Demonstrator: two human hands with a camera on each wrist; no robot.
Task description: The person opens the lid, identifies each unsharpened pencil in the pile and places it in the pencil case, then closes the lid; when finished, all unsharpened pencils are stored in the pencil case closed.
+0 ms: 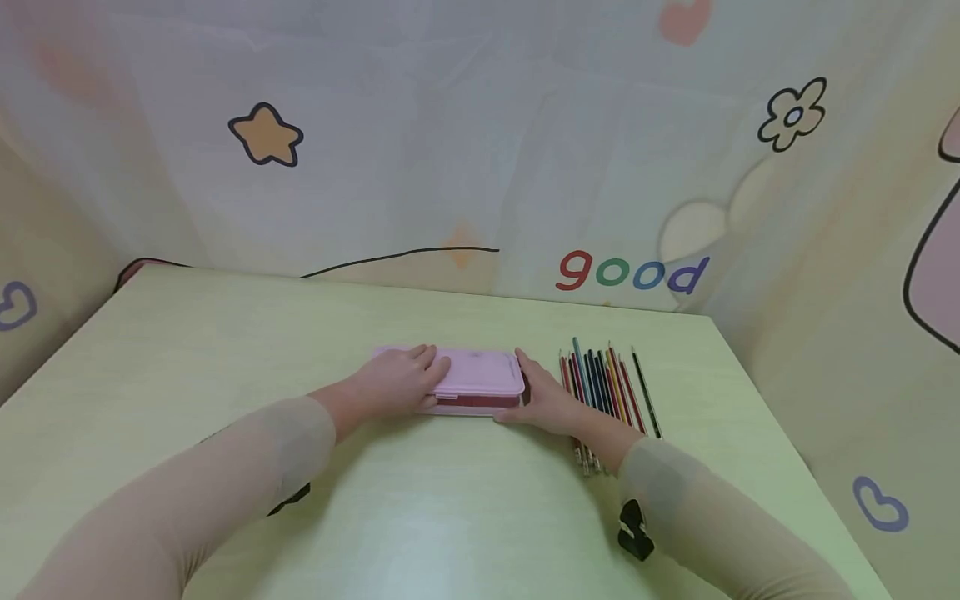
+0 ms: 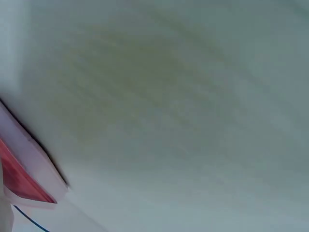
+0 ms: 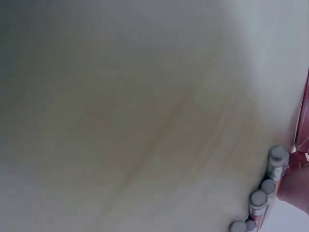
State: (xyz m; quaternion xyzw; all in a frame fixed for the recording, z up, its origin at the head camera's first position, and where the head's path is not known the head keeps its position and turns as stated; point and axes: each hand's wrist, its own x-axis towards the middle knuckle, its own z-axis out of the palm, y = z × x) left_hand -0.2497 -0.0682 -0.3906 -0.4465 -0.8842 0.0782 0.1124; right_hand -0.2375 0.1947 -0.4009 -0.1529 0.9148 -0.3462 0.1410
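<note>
A pink pencil case (image 1: pixel 480 375) with a red strip along its front side lies on the table in the middle of the head view. My left hand (image 1: pixel 401 379) holds its left part, fingers over the lid and thumb at the front edge. At the right end, my right hand (image 1: pixel 547 400) grips the case between the thumb in front and fingers toward the back corner. A corner of the pencil case (image 2: pixel 36 169) shows in the left wrist view. In the right wrist view, part of the right hand (image 3: pixel 297 188) appears beside the case's red side (image 3: pixel 304 121).
Several colored pencils (image 1: pixel 596 383) lie side by side right of the case, partly under my right forearm. One dark pencil (image 1: pixel 645 387) lies slightly apart at their right. The pale table (image 1: pixel 450 517) meets a printed cloth backdrop (image 1: pixel 420 150) at its back edge.
</note>
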